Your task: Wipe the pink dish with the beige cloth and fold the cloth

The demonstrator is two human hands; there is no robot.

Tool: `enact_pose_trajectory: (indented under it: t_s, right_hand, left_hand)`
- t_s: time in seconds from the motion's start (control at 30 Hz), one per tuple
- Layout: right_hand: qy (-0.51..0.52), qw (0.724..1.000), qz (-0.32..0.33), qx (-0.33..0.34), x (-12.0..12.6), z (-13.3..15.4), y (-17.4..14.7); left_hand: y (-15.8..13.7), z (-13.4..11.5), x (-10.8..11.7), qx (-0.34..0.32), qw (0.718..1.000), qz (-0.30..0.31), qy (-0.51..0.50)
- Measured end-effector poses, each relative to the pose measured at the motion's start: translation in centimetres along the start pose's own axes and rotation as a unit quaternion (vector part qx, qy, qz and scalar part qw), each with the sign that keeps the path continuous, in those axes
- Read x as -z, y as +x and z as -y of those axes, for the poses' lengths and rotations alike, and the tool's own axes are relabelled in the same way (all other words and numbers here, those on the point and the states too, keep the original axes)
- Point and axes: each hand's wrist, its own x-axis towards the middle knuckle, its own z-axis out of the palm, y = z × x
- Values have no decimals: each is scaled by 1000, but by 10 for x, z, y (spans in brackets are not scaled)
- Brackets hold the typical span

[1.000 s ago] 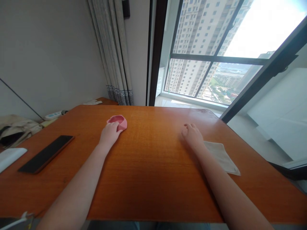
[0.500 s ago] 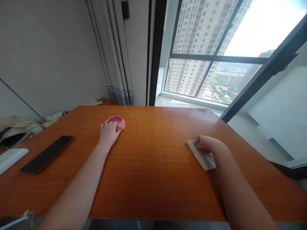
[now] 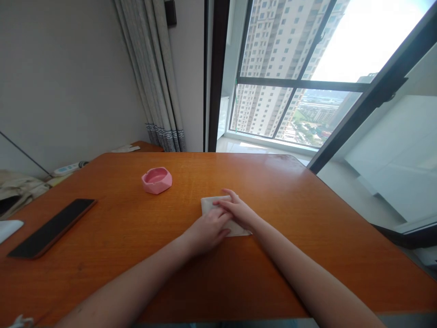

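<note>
A folded pale cloth (image 3: 241, 230) lies flat on the wooden table in front of me. My left hand (image 3: 208, 229) is bent over the cloth, its fingers closed on it and its thumb at the near side. From the right, my right hand (image 3: 239, 212) rests on the cloth with fingers stretched out and apart, overlapping the left fingertips. Part of the cloth is hidden beneath both hands. Farther off to the left, a pink angular ashtray (image 3: 157, 181) stands upright, apart from both hands.
A long black slab with a brown edge (image 3: 53, 228) lies on the table's left side, beside a white object (image 3: 9, 229) cut off by the frame. Beyond the table (image 3: 164, 291) are a power strip (image 3: 66, 169), a curtain (image 3: 153, 82) and a large window.
My left hand has let go of the pink ashtray and come to the cloth. My right hand and the cloth have moved left to the middle. The ashtray stays on the table.
</note>
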Motion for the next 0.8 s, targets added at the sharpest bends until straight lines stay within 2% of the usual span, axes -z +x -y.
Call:
enact_pose_trajectory:
  t_s: [0.07,0.13,0.2,0.33,0.43,0.53,0.63,0.73,0.8]
  right_hand:
    - [55,997,-16,51,8,-2,5]
    - [33,989,-85,115,25,-5,14]
    - [-44,975,-152,155,45,-8,25]
    - [-217,937,-221,162,68,-18,39]
    - [-332,897,-208,205,65,-23,41]
    - [-422,859,-171,234,56,-23,40]
    - [-467,839,-159,231,52,-22,38]
    - [-489,826,-158,231,52,-22,38]
    - [-494,823,-160,232,52,-22,40]
  left_hand:
    - [-1,7,3,62,998,13,12]
    - [-4,15,10,107,992,53,39]
    - [-9,21,18,134,984,89,74]
    - [-37,40,44,208,965,111,111]
    - [-74,68,69,297,940,111,124]
    - [-121,103,92,355,914,111,159]
    - [-161,135,105,404,888,94,200]
    - [-176,148,113,430,874,65,219]
    - [-166,142,116,430,873,24,230]
